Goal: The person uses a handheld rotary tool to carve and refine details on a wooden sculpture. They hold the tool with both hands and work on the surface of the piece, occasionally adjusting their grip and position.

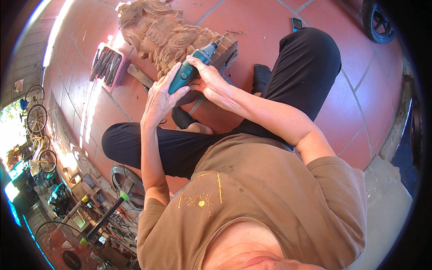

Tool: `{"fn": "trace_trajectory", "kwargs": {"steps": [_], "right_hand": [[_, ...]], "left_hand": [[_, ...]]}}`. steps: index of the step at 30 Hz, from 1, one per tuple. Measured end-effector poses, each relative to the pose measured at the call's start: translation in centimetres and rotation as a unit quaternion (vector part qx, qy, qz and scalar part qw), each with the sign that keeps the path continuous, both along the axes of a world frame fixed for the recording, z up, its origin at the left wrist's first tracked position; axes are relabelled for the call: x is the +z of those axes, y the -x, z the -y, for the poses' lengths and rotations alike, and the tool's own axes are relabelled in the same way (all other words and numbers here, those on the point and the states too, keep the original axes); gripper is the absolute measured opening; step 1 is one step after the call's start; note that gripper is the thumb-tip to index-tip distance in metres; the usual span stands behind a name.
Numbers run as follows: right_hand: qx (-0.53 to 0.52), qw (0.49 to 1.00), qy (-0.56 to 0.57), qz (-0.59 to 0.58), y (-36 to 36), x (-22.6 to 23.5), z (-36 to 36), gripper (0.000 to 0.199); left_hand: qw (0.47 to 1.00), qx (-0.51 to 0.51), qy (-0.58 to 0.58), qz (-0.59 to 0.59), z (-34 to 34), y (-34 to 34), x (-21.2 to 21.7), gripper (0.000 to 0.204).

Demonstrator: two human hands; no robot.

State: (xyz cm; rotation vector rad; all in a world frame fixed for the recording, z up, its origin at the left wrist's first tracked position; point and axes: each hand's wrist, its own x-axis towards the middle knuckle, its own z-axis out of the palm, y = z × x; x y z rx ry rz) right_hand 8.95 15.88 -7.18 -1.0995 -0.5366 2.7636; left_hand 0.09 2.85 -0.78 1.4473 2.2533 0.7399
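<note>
Both my hands are wrapped round a green rotary tool [181,77] with a grey nose and a thin bit that points up and to the right. My left hand [159,95] grips its rear end, thumb along the near side. My right hand [210,81] holds the body further forward, with the thumb on top near the nose. Just beyond the tool lies a carved wooden sculpture [164,40], brown and deeply cut, its flat base end under the bit. Whether the bit touches the wood, I cannot tell.
A pink basket [118,74] of dark-handled carving tools stands left of the sculpture, beside a wooden mallet handle [139,75]. A phone [297,24] lies on the tiled floor [252,27] near a wheel [378,22]. At lower left are a fan [67,252], bicycles [37,118] and clutter.
</note>
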Motion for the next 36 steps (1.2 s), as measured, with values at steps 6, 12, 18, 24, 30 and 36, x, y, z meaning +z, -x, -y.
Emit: {"fn": "trace_trajectory", "kwargs": {"steps": [6,12,18,24,30,36], "right_hand": [[0.000,1.000,-0.001,-0.004,-0.13,0.16,0.00,0.039],[0.003,1.000,-0.006,0.007,-0.15,0.33,-0.02,0.037],[0.002,1.000,-0.003,0.010,-0.15,0.56,-0.01,0.037],[0.004,1.000,-0.009,0.002,-0.20,0.34,-0.01,0.037],[0.004,1.000,-0.016,-0.001,-0.27,0.39,-0.04,0.037],[0.010,1.000,-0.016,-0.002,-0.22,0.00,-0.02,0.038]], "left_hand": [[1.000,-0.001,-0.002,-0.002,0.08,0.02,-0.06,0.067],[1.000,0.006,0.006,0.006,0.01,-0.19,0.14,0.068],[1.000,0.008,0.014,-0.005,0.13,-0.16,0.00,0.068],[1.000,0.014,0.016,0.006,0.08,-0.31,0.14,0.067],[1.000,0.015,0.012,-0.001,0.12,-0.35,0.04,0.067],[1.000,0.018,0.015,-0.002,0.21,-0.33,-0.18,0.067]]}}
